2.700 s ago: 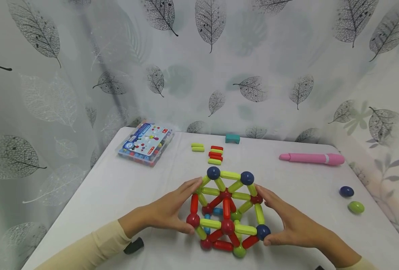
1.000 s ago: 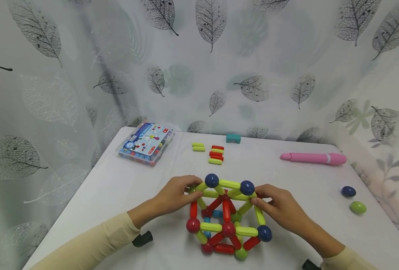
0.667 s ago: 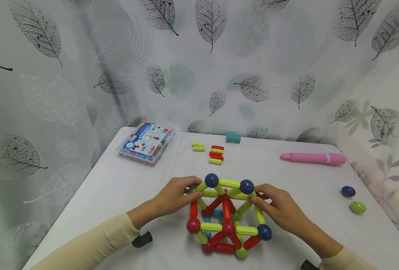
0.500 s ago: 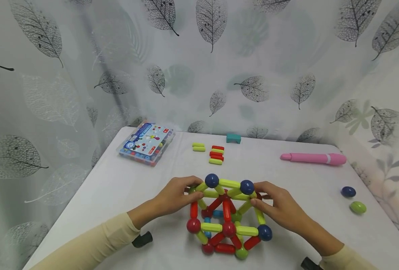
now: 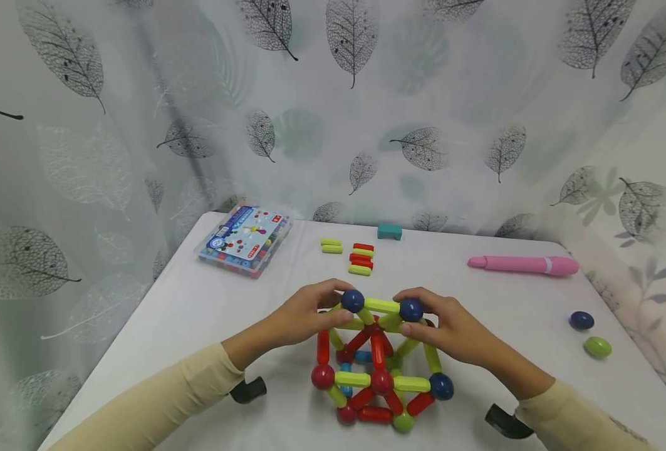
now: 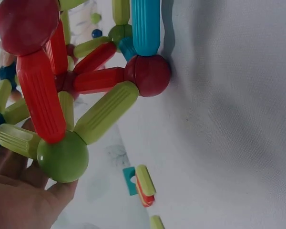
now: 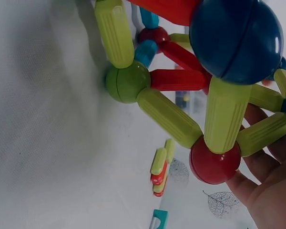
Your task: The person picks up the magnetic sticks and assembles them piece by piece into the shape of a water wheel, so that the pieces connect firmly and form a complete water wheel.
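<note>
A frame of magnetic rods and balls (image 5: 381, 381) stands on the white table, with yellow-green, red and blue rods between red, green and dark blue balls. My left hand (image 5: 304, 314) grips its top left blue ball (image 5: 353, 300), fingers behind and thumb in front. The top right blue ball (image 5: 411, 310) is between the fingers and thumb of my right hand (image 5: 458, 329). In the left wrist view a green ball (image 6: 63, 156) lies just before the left palm. The right wrist view has a red ball (image 7: 215, 160) close to the right hand. Some fingertips are hidden behind the frame.
Loose red and yellow-green rods (image 5: 361, 259) lie behind the frame. A clear box of parts (image 5: 245, 241) is at the back left, a teal block (image 5: 389, 232) at the back edge. A pink pen-shaped object (image 5: 521, 264), a blue ball (image 5: 581, 320) and a green ball (image 5: 597, 346) lie right.
Both hands have moved from the frame's sides, past its upper corners, inward to the two top blue balls. The top has dropped slightly since the oldest frame; the base stays put.
</note>
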{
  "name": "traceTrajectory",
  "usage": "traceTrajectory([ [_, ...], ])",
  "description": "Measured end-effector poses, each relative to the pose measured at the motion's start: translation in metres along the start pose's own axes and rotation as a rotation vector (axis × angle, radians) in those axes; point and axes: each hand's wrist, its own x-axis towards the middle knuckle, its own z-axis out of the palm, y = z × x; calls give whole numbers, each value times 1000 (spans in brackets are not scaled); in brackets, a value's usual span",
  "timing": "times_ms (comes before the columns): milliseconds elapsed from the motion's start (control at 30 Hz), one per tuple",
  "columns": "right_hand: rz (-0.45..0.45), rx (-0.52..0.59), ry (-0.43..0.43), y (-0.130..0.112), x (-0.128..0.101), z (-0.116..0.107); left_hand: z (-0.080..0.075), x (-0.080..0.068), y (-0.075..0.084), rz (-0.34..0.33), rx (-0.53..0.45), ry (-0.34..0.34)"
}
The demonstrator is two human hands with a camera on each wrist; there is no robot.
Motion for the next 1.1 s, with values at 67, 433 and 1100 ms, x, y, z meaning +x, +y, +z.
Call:
traceTrajectory([
  [67, -12, 24, -2, 0, 1, 0, -2, 3, -1, -14, -34, -51],
  [433, -6, 75, -7, 2, 1, 2, -7, 33, -3, -156, -24, -251],
  [1100, 164, 67, -77, 7, -4, -7, -7, 18, -16, -127, -27, -239],
])
